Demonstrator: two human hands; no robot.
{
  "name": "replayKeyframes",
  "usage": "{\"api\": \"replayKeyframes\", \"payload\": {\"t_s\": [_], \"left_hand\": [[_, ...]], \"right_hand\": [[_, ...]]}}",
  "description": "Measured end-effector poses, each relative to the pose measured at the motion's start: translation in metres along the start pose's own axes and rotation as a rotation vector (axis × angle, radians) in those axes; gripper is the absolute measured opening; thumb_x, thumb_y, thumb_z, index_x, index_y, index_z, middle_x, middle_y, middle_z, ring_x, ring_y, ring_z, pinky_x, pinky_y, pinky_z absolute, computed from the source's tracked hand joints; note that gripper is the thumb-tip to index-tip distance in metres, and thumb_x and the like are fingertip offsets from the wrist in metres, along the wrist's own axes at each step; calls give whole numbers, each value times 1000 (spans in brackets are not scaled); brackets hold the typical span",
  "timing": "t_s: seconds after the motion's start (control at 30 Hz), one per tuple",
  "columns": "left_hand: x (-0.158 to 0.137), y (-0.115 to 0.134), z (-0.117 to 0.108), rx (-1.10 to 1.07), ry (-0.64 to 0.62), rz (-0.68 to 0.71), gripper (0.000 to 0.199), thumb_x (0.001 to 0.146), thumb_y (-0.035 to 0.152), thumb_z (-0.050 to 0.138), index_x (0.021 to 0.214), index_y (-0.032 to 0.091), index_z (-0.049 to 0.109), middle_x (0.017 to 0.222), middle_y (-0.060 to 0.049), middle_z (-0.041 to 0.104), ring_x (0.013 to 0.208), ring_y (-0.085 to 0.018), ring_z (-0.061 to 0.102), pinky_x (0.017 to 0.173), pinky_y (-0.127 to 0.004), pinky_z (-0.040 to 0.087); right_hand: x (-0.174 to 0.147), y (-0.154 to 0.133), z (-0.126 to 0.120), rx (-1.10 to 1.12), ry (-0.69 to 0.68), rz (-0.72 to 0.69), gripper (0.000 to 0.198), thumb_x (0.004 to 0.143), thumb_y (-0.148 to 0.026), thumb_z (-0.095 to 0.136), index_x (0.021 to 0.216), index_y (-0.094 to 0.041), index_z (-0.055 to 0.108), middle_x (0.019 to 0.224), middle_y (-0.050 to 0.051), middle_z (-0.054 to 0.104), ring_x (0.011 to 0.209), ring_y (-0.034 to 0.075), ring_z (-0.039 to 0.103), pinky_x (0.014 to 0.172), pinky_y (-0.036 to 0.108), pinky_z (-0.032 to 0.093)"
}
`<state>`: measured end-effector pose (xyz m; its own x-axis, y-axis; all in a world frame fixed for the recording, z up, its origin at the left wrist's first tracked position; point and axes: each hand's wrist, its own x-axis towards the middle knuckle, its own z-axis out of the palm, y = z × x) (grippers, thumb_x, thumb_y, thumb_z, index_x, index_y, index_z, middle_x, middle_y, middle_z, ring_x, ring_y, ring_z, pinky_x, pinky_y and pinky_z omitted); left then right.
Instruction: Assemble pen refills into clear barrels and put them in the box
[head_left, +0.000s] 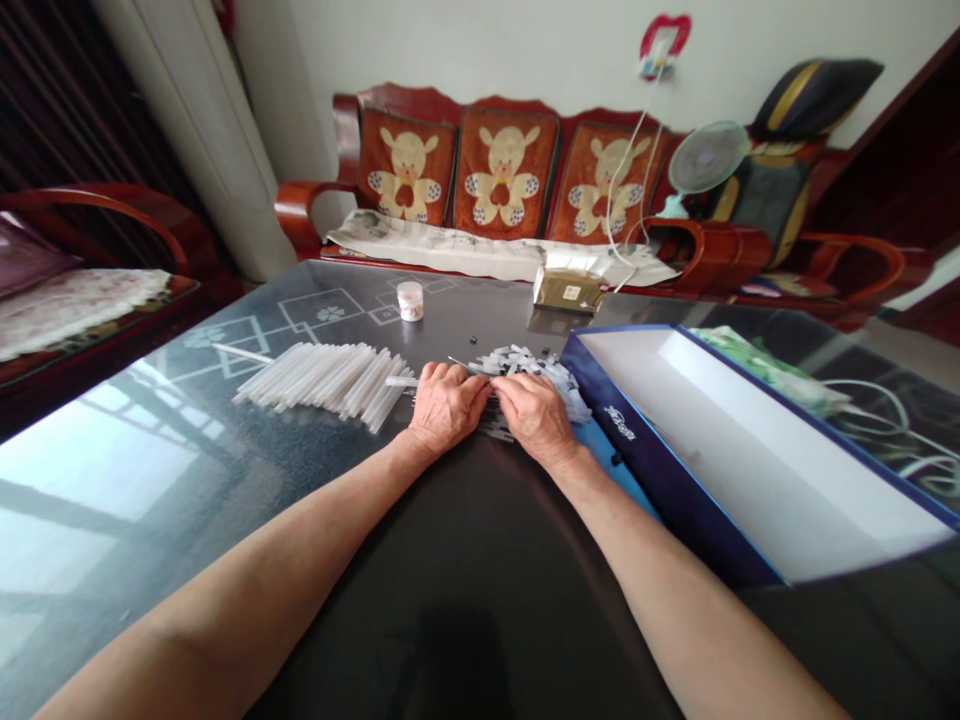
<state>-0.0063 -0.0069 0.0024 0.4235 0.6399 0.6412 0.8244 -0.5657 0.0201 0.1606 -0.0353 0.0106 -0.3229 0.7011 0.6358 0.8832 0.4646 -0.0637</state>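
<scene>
My left hand [448, 408] is closed around a translucent plastic tube [400, 381], whose end sticks out on its left side. My right hand [535, 412] meets it at the fingertips, thumb and fingers pinched together; what lies between them is too small and hidden to name. To the left, a heap of slim translucent tubes [322, 380] lies side by side on the table. Behind and beside my right hand is a pile of short whitish pieces [559, 375] with dark bits among them. Some small pieces under my hands are partly covered.
A large open blue box [622, 430] with a white inside stands at the right. Farther back on the dark glossy table [187, 460] are a small white tub [410, 301] and a tissue pack [570, 288]. A green-white package [765, 365] and white cables lie beyond the box.
</scene>
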Motion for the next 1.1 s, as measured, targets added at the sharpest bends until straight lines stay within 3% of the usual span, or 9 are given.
{"api": "replayKeyframes", "payload": {"t_s": [0.23,0.4,0.6,0.73,0.9,1.0,1.1], "left_hand": [[2,-1,0,24,2,-74,34,96,40,41,104,24,70,79,-6,62,76,-21,51,77,-36,32],[2,-1,1,-18,7,-42,33,97,37,40,107,24,68,80,-6,62,77,-22,51,77,-37,33],[1,-3,3,-35,77,-102,34,96,30,38,116,20,64,84,-8,62,79,-23,51,79,-39,35],[1,-3,3,-24,58,-92,35,96,26,37,118,18,62,84,-9,61,80,-23,52,79,-38,35],[2,0,0,-61,41,-32,38,94,22,36,127,13,55,88,-9,63,81,-23,53,82,-38,37],[2,3,-2,-90,43,8,41,94,22,36,131,9,48,89,-10,63,82,-24,52,82,-39,38],[1,5,-2,-100,50,47,42,95,22,33,132,8,47,87,-10,62,81,-24,52,81,-38,39]], "right_hand": [[7,37,-31,-214,26,214,18,88,-16,51,93,-17,68,95,10,65,84,22,57,75,33,40],[12,52,-37,-250,119,328,15,83,-17,54,83,-19,69,81,9,59,71,21,53,63,32,39],[7,39,-12,-111,35,209,17,86,-19,54,87,-20,71,80,8,62,73,20,56,68,32,43],[7,24,2,-69,-32,138,18,87,-18,54,88,-20,71,86,9,66,82,21,58,78,34,44],[10,19,2,86,107,146,24,90,-21,50,105,-17,68,99,11,68,93,23,61,86,36,47],[10,13,1,314,184,163,24,92,-25,48,100,-18,69,98,9,70,93,20,64,86,34,50],[10,4,2,510,174,248,19,88,-29,53,93,-21,70,93,6,73,86,20,67,80,34,53]]}}
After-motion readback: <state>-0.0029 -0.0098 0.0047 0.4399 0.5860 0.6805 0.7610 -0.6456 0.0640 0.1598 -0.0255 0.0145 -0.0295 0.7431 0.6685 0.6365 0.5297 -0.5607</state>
